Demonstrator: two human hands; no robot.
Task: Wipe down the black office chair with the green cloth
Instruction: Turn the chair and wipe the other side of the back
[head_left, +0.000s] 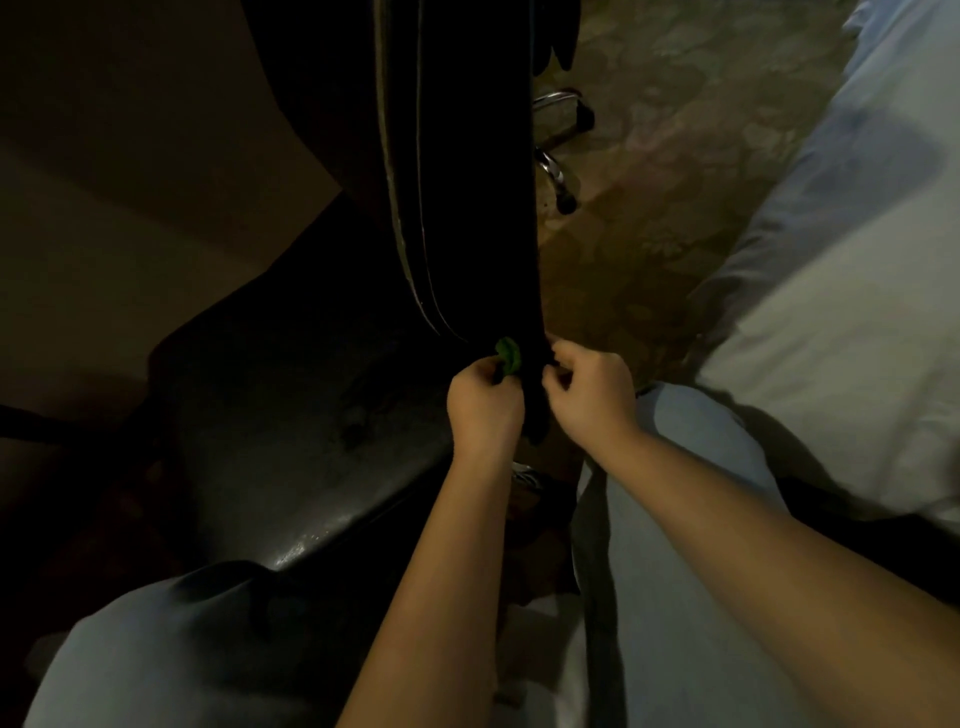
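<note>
1. Denim knees (691, 493) nearest, tight against the seat (311, 441) of the black office chair (467, 208); easy to nudge it and set it rolling mid-wipe.
2. Next up, left hand (485, 402): curled closed around the green cloth (508, 356), with just a small tuft poking out above the knuckles. Too little fabric on the surface, by the look of it; likely to smear or skip rather than clean unless opened out.
3. Beside it, right hand (589, 387): curled too, seemingly pinching the dark lower edge of the chair's back to steady it; hard to say for certain in this gloom. Could slip off that thin edge and let the back swing.
4. Between the two hands, only that narrow black edge. Cloth on the left side of it, touching the chair low down where back nears seat, right at the left fingertips and just apart from the right hand.
5. Further off, long stitched back rising away, dim and unlit; easy to miss patches, impossible to judge from here how much is clean.
6. Farthest, chrome base (556, 166) with castors on patterned floor (675, 182), pale bedding (857, 312) to the right; free to roll or pivot toward the bed under a hard push.
</note>
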